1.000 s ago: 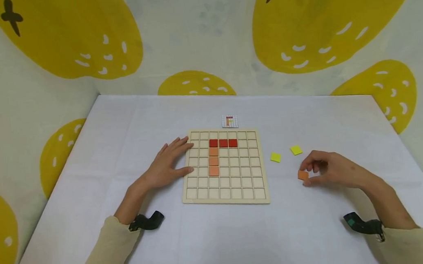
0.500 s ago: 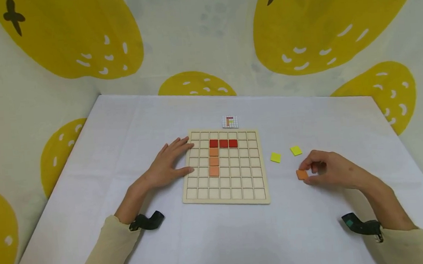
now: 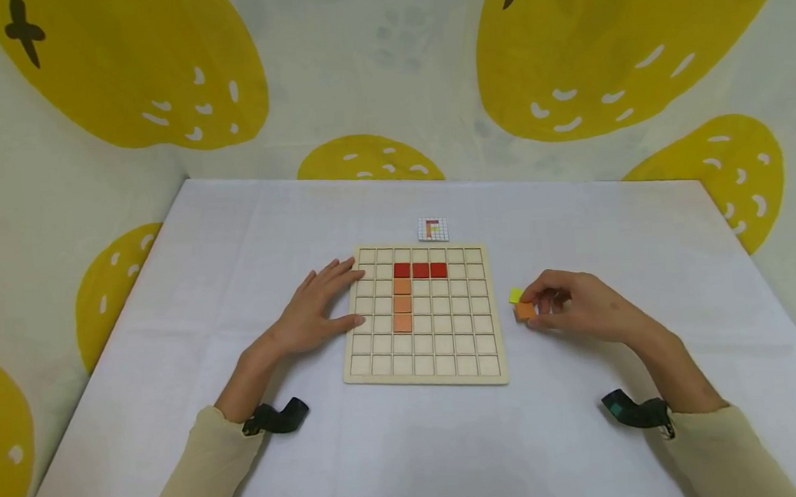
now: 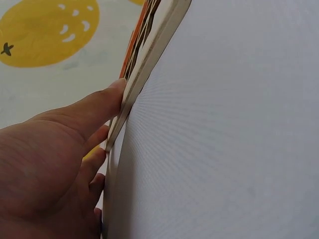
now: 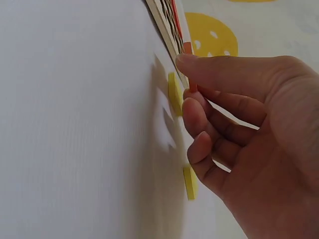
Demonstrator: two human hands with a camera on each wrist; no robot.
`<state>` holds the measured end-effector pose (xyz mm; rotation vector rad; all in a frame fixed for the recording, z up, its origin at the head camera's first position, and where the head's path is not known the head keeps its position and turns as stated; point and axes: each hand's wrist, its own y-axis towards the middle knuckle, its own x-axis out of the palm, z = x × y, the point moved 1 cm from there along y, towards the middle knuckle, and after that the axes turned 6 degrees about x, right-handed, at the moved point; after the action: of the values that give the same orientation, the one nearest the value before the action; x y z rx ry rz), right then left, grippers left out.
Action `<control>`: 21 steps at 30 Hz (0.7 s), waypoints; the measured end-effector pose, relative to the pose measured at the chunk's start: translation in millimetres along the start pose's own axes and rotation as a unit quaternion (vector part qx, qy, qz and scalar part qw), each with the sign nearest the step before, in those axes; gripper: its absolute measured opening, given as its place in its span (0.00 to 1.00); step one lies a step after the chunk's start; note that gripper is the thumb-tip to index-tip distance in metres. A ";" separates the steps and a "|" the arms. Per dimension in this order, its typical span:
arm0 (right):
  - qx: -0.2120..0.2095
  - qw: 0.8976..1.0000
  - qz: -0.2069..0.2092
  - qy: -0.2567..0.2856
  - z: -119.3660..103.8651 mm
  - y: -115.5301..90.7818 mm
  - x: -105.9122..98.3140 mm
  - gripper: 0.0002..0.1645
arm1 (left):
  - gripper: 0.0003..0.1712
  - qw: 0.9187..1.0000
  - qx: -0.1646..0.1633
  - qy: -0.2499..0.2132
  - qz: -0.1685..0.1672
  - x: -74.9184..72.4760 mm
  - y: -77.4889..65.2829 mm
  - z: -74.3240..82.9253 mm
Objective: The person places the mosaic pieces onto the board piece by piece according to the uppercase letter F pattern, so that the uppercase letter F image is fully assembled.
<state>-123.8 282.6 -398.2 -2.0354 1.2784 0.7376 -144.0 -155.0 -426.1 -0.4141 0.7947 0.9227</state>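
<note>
A wooden grid board (image 3: 447, 349) lies on the table with red tiles (image 3: 421, 270) in a row and orange tiles (image 3: 402, 304) in a column below the leftmost red one. My left hand (image 3: 314, 307) rests on the board's left edge, thumb and fingertips touching it, as the left wrist view also shows. Between thumb and finger my right hand (image 3: 578, 305) pinches an orange tile (image 3: 525, 311), raised off the table to the right of the board. In the right wrist view, yellow tiles (image 5: 174, 94) lie on the cloth beneath that hand.
A small pattern card (image 3: 433, 229) with a coloured grid lies just behind the board. White cloth (image 3: 412, 448) covers the table, and walls with yellow fruit prints (image 3: 369, 156) stand behind it and at the left.
My right hand has moved left with the orange tile toward the board, now covering one yellow tile and part of the other in the head view. The left hand stays still.
</note>
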 end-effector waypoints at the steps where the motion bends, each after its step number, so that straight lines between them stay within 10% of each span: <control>1: -0.003 1.000 0.000 -0.001 -2.4 2.3 1.1 0.16 | 0.43 1.000 0.000 -0.001 0.000 0.0 0.0 0.0; 21: -0.081 0.997 -0.004 0.014 -50.9 36.8 46.9 0.16 | 0.44 1.000 -0.002 0.008 -0.002 2.4 0.7 -4.4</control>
<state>-133.2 205.3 -406.7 -2.1853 1.2597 0.8356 -145.6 -156.1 -430.8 -0.4278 0.8064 0.9188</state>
